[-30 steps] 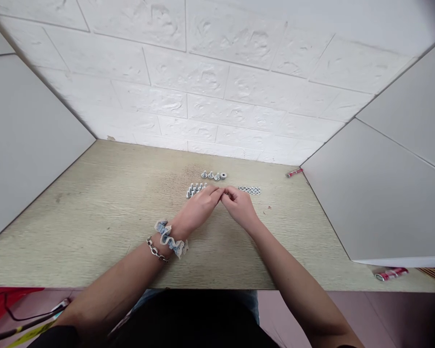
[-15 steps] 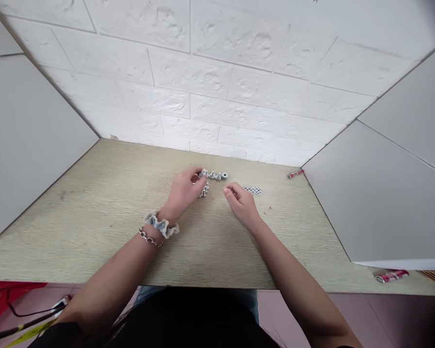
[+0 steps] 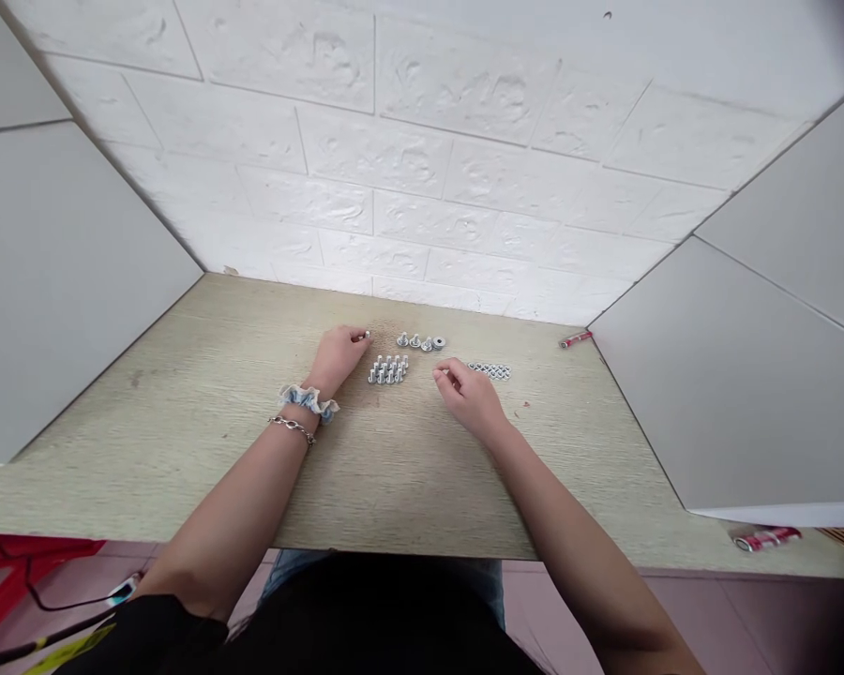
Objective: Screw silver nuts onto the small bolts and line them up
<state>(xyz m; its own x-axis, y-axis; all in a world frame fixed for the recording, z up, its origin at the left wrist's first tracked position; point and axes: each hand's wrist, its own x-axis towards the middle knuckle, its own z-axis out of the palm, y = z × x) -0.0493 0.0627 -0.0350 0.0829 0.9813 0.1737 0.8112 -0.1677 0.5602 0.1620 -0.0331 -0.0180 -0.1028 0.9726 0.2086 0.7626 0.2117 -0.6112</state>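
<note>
Newly parted from the right hand (image 3: 473,401), curled with its contents unclear, the left hand (image 3: 339,358) pinches a small metal piece (image 3: 367,335) left of the bolts (image 3: 415,341) near frame center, apparently pausing the hands' joint work.

Behind the worktop (image 3: 183,469) stands a white brick-patterned wall (image 3: 408,169); grey panels (image 3: 760,394) rise at the worktop's left and right. 2 red cylinders (image 3: 766,539) lie on its right side, rear and front. Pinkish floor (image 3: 675,609) shows below its front edge.
</note>
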